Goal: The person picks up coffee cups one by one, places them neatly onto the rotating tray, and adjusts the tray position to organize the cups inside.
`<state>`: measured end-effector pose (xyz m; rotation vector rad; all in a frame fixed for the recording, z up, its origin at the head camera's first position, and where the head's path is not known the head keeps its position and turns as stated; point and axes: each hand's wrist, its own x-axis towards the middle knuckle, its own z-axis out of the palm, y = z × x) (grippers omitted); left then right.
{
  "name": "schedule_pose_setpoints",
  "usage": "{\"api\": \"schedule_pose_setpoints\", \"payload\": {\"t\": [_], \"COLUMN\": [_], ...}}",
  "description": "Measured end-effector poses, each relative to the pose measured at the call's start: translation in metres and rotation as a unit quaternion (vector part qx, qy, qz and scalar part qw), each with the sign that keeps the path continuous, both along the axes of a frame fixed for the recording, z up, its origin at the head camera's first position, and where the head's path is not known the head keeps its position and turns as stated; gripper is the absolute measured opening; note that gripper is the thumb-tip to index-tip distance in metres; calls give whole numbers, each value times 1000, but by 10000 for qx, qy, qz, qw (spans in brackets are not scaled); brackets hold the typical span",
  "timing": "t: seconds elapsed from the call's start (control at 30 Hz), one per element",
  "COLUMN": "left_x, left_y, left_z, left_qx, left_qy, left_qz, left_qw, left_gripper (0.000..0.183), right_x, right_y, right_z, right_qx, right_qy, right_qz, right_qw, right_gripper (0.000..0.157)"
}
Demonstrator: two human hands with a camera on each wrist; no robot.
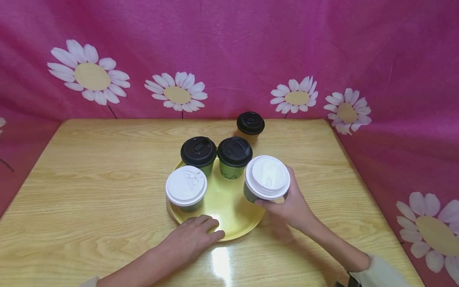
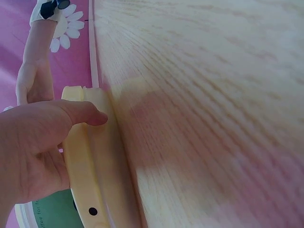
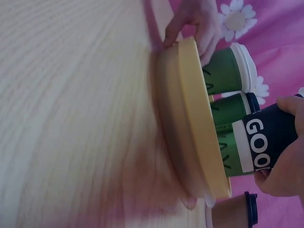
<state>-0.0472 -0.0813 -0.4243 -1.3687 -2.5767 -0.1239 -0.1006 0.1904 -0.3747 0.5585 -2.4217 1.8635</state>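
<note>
My right hand (image 1: 294, 203) grips a dark paper coffee cup (image 3: 268, 135) with a white lid (image 1: 267, 177) and white "GOO" lettering. This cup is raised over the right side of a round yellow tray (image 1: 229, 227). At the tray's near edge, my left hand (image 1: 195, 235) holds the rim, thumb (image 2: 92, 114) on the outer wall and fingers over the inside. On the tray stand a green cup with a white lid (image 1: 186, 186) at left and two green cups with black lids, one left (image 1: 199, 151) and one right (image 1: 234, 152), at the back.
A brown cup with a black lid (image 1: 250, 123) stands on the wooden table (image 1: 100, 179) behind the tray. A pink cloth (image 1: 229, 52) printed with white daisies hangs at the table's back and sides.
</note>
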Motion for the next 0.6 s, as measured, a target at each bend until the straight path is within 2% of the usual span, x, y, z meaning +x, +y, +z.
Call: {"api": "schedule_pose_setpoints", "payload": {"t": [0.17,0.4,0.47,0.6], "left_x": [0,0,0,0], "left_y": [0,0,0,0], "left_z": [1,2,2,2], "left_qx": [-44,-145,-160,-148], "left_qy": [-41,-65,-41,10], "left_qz": [1,40,52,57], "left_qw": [10000,9999,9999,9999], "left_gripper": [23,25,25,24], "right_x": [6,17,17,14], "right_y": [-9,-22,-24,-24], "right_z": [0,13,11,-3], "right_qx": [168,299,339,427], "right_qy": [-147,-399,-430,-409], "right_qz": [267,351,368,483], "right_qw": [9994,9981,9978,9971], "right_gripper": [95,90,90,92]}}
